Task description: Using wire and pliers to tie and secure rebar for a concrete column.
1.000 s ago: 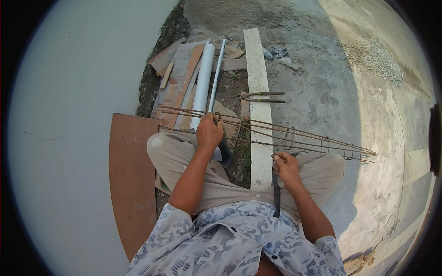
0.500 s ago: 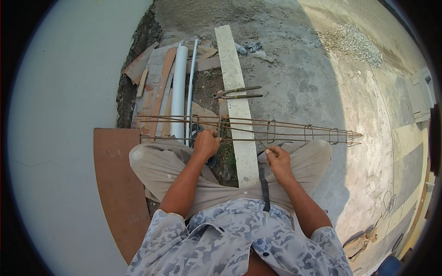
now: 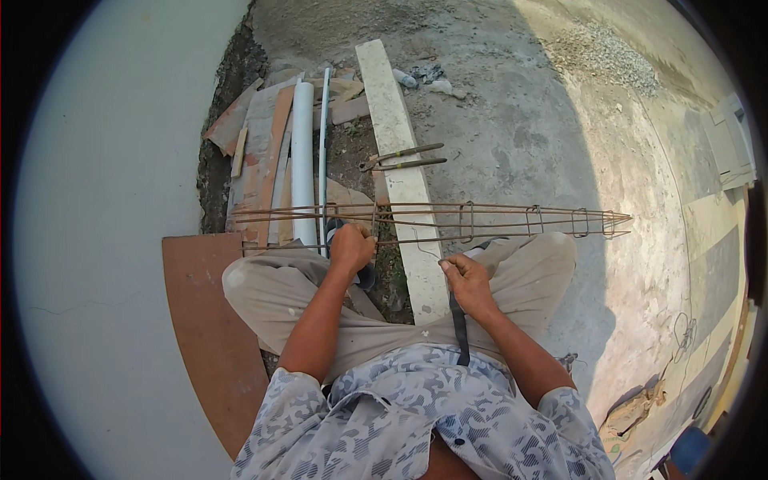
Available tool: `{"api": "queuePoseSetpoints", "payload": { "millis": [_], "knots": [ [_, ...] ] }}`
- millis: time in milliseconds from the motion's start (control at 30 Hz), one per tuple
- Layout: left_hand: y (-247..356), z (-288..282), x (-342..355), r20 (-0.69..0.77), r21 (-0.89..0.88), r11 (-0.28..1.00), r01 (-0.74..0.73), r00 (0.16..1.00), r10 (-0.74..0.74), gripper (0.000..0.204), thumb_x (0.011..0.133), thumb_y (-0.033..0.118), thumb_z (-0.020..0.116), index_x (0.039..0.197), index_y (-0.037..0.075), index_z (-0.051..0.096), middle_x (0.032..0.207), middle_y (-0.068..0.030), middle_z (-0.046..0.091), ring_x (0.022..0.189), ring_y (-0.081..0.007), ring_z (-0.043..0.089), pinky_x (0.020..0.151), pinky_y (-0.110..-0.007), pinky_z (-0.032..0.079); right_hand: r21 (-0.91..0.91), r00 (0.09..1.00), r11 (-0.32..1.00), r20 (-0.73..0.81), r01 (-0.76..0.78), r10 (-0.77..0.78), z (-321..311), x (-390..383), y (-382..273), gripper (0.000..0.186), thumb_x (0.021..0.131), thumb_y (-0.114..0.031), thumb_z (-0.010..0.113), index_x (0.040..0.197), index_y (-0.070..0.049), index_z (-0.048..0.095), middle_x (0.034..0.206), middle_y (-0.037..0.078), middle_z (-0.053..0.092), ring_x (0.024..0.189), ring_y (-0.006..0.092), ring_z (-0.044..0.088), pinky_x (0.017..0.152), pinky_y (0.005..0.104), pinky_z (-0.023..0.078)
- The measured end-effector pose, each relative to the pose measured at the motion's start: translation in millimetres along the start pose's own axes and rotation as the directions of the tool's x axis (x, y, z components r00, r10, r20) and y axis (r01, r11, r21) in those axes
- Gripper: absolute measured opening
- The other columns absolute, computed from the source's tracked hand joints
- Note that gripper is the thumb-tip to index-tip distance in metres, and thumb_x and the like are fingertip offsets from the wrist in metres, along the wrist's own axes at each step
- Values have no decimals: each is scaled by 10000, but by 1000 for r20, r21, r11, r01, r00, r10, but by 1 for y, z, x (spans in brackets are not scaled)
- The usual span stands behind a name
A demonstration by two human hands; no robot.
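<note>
A long, narrow rebar cage of rusty bars and square stirrups lies crosswise before my knees, over a pale beam. My left hand is closed on its near bar beside a stirrup; the fingertips are partly hidden. In my right hand, a thin tie wire is pinched between thumb and fingers. That wire curves up toward the near bar, right of my left hand. Beyond the cage, pincers lie across the beam, handles pointing right.
A thick white pipe, a thinner pipe and board scraps lie at far left beside a pale wall. A brown board is by my left knee. Gravel is heaped at far right. A dark strap hangs at my waist.
My right hand has moved slightly left and down, and the wire from it now shows curving up to the bar. My left hand stays at the same stirrup.
</note>
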State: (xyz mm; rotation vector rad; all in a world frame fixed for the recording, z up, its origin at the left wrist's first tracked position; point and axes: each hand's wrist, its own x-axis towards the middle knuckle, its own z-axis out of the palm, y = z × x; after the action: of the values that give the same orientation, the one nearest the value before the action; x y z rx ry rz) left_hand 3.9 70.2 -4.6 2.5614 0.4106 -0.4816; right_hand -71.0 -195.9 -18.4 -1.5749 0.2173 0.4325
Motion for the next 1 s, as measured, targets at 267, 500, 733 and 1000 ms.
{"api": "queuePoseSetpoints", "payload": {
  "millis": [267, 500, 733, 1000],
  "knots": [
    [1, 11, 3, -32, 65, 998, -1, 999, 3, 211, 816, 200, 778, 825, -9, 751, 815, -231, 725, 810, -378, 722, 776, -450, 561, -249, 992, 963, -49, 101, -116, 3, 1, -1, 298, 954, -261, 664, 885, 28, 682, 700, 160, 657, 602, 253, 616, 596, 396, 473],
    [4, 7, 2, -4, 10, 1000, -13, 1000, 13, 218, 807, 201, 784, 794, -13, 743, 780, -224, 719, 769, -369, 719, 738, -446, 556, -365, 991, 921, 44, 137, -130, 6, 4, -10, 312, 957, -291, 665, 879, 10, 675, 712, 211, 638, 635, 380, 608, 612, 432, 473],
    [-3, 11, 5, -27, 9, 999, -48, 998, 48, 211, 800, 190, 787, 794, -16, 742, 753, -198, 721, 729, -328, 717, 720, -426, 553, -248, 972, 943, -29, 221, -235, 17, 6, -5, 226, 986, -209, 625, 921, 2, 675, 724, 151, 623, 627, 249, 583, 628, 380, 470],
    [-4, 12, 7, -16, -20, 999, -36, 999, 35, 220, 796, 206, 786, 793, -11, 750, 761, -218, 715, 732, -356, 714, 715, -437, 548, -303, 992, 945, 33, 127, -123, 8, 6, -4, 181, 945, -153, 589, 974, -8, 694, 789, 238, 669, 745, 438, 651, 693, 472, 506]
  ]
}}
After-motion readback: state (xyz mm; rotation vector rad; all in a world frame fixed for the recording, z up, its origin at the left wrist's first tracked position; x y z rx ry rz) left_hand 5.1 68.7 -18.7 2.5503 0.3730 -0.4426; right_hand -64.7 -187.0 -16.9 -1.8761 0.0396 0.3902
